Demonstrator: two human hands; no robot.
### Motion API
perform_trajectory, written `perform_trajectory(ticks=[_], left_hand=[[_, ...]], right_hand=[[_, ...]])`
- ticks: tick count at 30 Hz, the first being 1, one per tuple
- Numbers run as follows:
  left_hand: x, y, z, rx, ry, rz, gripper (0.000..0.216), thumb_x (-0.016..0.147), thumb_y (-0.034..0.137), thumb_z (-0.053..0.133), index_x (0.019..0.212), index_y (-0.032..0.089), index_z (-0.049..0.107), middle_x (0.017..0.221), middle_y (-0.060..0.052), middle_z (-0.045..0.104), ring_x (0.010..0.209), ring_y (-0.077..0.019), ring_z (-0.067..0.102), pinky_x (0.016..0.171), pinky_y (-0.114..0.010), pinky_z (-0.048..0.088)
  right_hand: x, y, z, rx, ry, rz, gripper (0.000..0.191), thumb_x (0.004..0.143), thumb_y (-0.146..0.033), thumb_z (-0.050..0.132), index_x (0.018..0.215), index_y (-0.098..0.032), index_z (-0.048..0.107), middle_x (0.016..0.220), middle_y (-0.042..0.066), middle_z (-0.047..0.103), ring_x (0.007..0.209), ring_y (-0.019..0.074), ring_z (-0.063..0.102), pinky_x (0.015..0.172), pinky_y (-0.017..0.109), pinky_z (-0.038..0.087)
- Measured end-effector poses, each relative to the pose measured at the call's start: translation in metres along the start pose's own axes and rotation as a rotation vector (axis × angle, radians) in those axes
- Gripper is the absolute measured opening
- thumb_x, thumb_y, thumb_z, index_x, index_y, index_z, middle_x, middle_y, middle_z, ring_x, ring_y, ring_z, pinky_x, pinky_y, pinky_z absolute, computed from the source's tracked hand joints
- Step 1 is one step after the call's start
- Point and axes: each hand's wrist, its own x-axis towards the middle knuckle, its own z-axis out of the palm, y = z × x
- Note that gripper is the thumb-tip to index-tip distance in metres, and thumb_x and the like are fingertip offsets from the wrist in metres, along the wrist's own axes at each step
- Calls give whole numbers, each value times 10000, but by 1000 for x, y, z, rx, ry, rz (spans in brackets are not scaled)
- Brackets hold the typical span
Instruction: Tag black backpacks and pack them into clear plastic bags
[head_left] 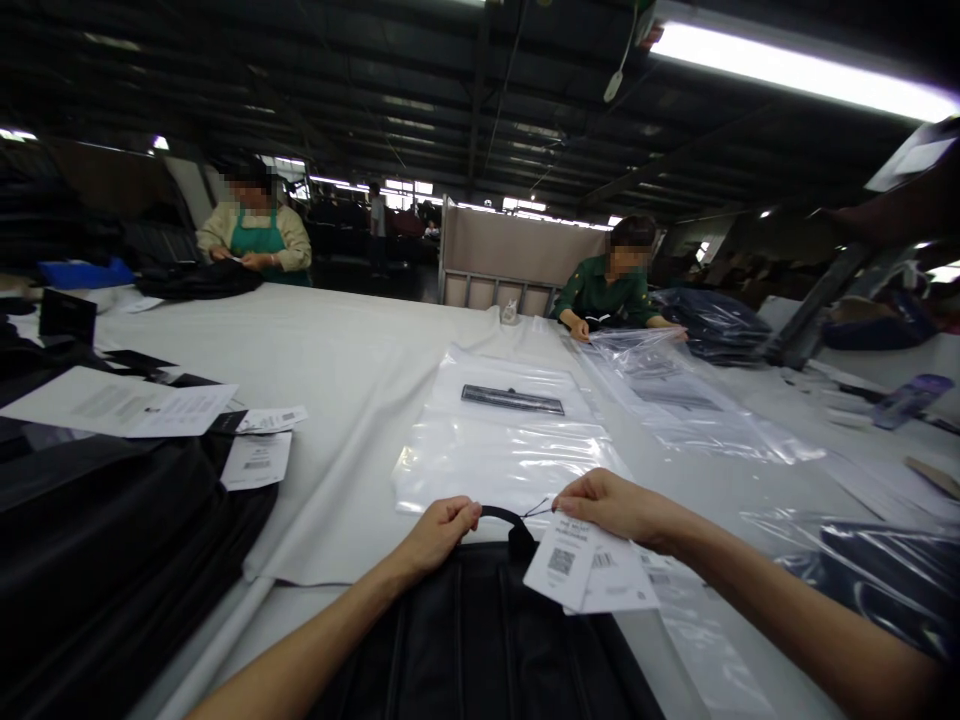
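Note:
A black quilted garment [480,640] lies at the near edge of the white table [337,360], right in front of me. My left hand [439,532] is closed on its collar, next to the black hanging loop [504,518]. My right hand [611,505] pinches white paper hang tags [589,572] with printed codes, which are tied to the loop by a thin string. Beyond both hands a clear plastic bag [502,440] with a black strip lies flat.
A pile of black garments [105,560] with paper sheets [124,408] and loose tags [259,458] fills the left. More clear bags [690,405] spread to the right. Two other people work at the far side of the table, one far left, one at right handling a bag.

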Motion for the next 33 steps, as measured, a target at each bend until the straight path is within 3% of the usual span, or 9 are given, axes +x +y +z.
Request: perform_trajectory(ticks=[7,11,13,16,18,20,23,28,33], left_hand=[[-34,36,4,259,495,106,300,844,426,461,705,177,556,710,-3,542,693,-151,483,653,-251,365],[-53,49,17,69,-162,-84,368,851,465,441,740,158,608,723,-24,634,647,-155,560,573,-233,390],[-53,47,19,-167,-368,-181,368,814,477,494,826,134,626,816,-60,673,698,-180,609,610,-247,436],[-46,41,13,-318,-283,-295,394,733,490,577,824,109,615,780,-84,687,711,-213,637,635,-280,471],[-43,38,4,-271,-156,-346,389,682,482,607,788,107,606,750,-89,690,708,-233,644,630,-297,480],[-44,35,-4,-189,-110,-389,363,643,453,615,755,107,607,740,-92,693,696,-245,647,617,-305,484],[-50,33,-14,-6,-121,-425,296,619,384,598,737,114,627,719,-70,691,687,-244,649,582,-282,475],[-57,37,-14,232,-160,-470,173,581,274,595,670,132,635,634,-27,658,569,-188,614,454,-220,417],[-52,48,23,11,-253,-602,176,645,306,592,626,134,619,469,-7,564,317,-78,404,275,-168,209]], right_hand=[[12,13,52,413,-104,-158,277,773,-372,597,930,-150,650,769,29,676,672,151,620,612,258,445],[16,20,69,415,-9,-242,402,795,-383,574,1137,-172,572,835,27,661,701,154,605,610,263,445],[13,22,71,304,106,-253,411,797,-403,558,1141,-179,571,813,27,656,686,163,596,584,266,439],[4,34,71,60,503,-195,304,806,-447,526,905,-183,640,713,25,640,649,169,582,578,276,430],[-1,48,77,16,618,-4,364,791,-521,515,721,-174,602,585,24,597,555,172,565,527,284,425],[-5,60,88,164,479,160,419,740,-587,549,664,-175,558,487,5,540,458,169,536,458,280,412],[-7,68,107,581,232,2,419,650,-553,679,781,-164,599,607,19,621,571,191,607,576,309,480],[-9,60,123,1025,166,-216,458,657,-478,727,967,-152,639,859,84,693,819,237,647,799,375,475],[-13,55,127,1163,119,-218,523,669,-506,709,1055,-169,610,873,93,692,811,247,654,760,387,495]])
